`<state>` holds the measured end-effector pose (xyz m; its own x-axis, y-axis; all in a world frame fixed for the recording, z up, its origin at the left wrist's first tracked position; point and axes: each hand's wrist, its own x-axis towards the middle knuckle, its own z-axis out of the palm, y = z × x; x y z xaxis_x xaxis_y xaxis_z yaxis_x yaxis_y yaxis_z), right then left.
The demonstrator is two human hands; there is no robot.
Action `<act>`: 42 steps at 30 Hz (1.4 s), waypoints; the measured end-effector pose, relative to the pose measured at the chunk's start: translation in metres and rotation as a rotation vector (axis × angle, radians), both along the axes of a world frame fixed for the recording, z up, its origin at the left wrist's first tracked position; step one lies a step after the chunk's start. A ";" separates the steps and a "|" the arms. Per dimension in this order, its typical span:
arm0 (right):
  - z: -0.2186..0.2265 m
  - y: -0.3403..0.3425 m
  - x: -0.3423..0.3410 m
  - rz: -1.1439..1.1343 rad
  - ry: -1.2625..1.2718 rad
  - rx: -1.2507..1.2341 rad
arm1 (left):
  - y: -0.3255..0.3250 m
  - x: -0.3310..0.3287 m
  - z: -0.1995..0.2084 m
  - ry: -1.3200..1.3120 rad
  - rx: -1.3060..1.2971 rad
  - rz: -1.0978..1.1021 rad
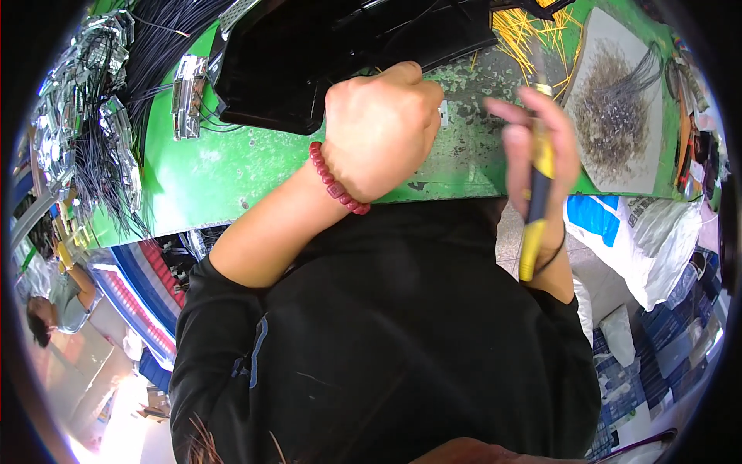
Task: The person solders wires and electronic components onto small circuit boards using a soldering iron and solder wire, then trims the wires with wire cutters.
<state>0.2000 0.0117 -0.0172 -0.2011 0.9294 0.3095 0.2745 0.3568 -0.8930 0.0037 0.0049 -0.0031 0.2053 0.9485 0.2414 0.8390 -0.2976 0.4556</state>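
My left hand (386,131), with a red bead bracelet (332,179) at its wrist, is closed with its back toward me. It lies against the near edge of a large black plastic casing (286,69); its fingertips are hidden, and what they pinch cannot be made out. In my right hand (563,147) is a soldering iron (536,205) with a yellow and dark handle. Its metal tip points away from me, and its rear end reaches back over the wrist. The fingers of that hand are slightly blurred, with thumb and forefinger apart around the handle.
The green worktop (193,182) is worn. Yellow thin wires (522,39) lie at the far right, beside a pale board (645,166) covered with dark residue. Bundled clear parts with black leads (77,100) pile up at left. A white bag (641,247) hangs right; another person (58,309) is lower left.
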 end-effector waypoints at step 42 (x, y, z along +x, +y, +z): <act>-0.009 0.035 0.175 -0.654 0.301 0.060 | -0.002 0.004 -0.001 -0.084 0.059 0.000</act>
